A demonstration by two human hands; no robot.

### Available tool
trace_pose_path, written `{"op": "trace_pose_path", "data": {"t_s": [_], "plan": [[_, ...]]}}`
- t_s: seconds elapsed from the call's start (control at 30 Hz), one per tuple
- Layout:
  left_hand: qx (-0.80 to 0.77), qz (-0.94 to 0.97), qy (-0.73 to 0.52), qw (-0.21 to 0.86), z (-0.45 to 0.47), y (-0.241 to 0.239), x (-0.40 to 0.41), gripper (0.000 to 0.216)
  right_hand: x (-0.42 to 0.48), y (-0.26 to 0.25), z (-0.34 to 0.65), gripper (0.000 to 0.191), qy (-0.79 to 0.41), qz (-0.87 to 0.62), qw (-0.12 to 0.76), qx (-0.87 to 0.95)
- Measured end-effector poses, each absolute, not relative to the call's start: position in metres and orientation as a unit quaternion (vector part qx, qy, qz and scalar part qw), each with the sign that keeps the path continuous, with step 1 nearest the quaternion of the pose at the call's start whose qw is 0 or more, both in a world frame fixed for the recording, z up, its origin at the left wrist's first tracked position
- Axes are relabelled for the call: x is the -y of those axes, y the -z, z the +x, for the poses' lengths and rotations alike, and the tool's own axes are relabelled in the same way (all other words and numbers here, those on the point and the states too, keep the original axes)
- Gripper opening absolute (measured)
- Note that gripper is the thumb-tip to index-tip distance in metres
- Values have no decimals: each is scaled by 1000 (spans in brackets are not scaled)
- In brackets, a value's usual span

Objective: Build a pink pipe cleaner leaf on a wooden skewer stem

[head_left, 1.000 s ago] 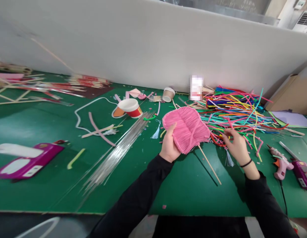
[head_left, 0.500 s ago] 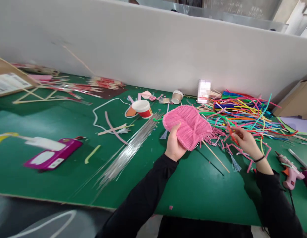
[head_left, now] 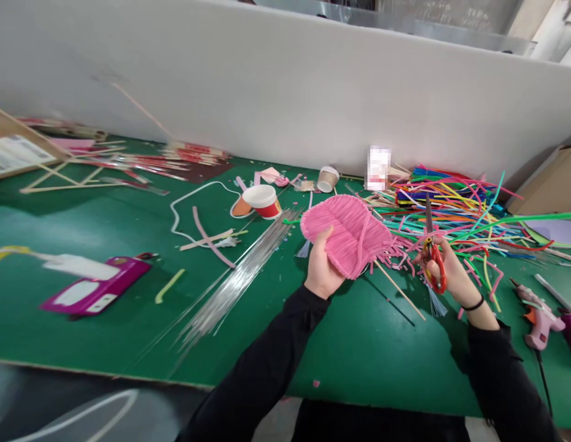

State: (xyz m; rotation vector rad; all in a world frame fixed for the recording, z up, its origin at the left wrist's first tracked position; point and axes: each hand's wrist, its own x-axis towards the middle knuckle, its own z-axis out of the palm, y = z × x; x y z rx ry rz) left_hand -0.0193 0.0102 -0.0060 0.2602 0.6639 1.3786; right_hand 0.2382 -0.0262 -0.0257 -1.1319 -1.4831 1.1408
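A pink, ribbed piece that looks made of pipe cleaners (head_left: 347, 236) is gripped by my left hand (head_left: 325, 270) at its lower left, fingers hidden behind it. Red-handled scissors (head_left: 433, 264) are in my right hand (head_left: 451, 279), their blades pointing up and away. A green pipe cleaner (head_left: 534, 218) stretches to the right beyond the scissors. Cut pink pipe cleaner bits (head_left: 398, 252) lie between the two hands. Below the pink piece a thin wooden stick (head_left: 400, 291) slants down to the right.
A heap of coloured pipe cleaners (head_left: 451, 190) lies at the back right. The pink glue gun (head_left: 538, 316) rests at the right. A red-and-white paper cup (head_left: 263, 201) and a bundle of thin wires (head_left: 244, 276) lie left of centre. A purple device (head_left: 101, 285) sits far left.
My right hand has turned the scissors upright, so their blades now show. A green pipe cleaner near them now extends to the right. My left hand holds the pink piece almost unchanged.
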Motion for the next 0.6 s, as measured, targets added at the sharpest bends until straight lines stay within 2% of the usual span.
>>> {"op": "trace_pose_path", "data": {"t_s": [0.1, 0.17, 0.27, 0.33, 0.5, 0.6], "plan": [[-289, 122, -626, 714, -18, 6, -9, 25, 27, 28, 237, 75, -344, -506, 411, 676], [-289, 117, -632, 710, -17, 5, -9, 21, 30, 25, 232, 78, -219, -556, 361, 716], [-291, 109, -634, 708, -18, 4, -9, 16, 34, 14, 223, 58, -19, -613, 293, 734], [-291, 109, -636, 706, -18, 4, -10, 14, 35, 6, 218, 42, 61, -624, 262, 734], [-296, 88, -639, 704, -19, 4, -12, 9, 30, -12, 205, 29, 111, -615, 260, 736], [-303, 88, -638, 703, -20, 2, -12, 12, 25, -19, 199, 40, 122, -641, 284, 702]]}}
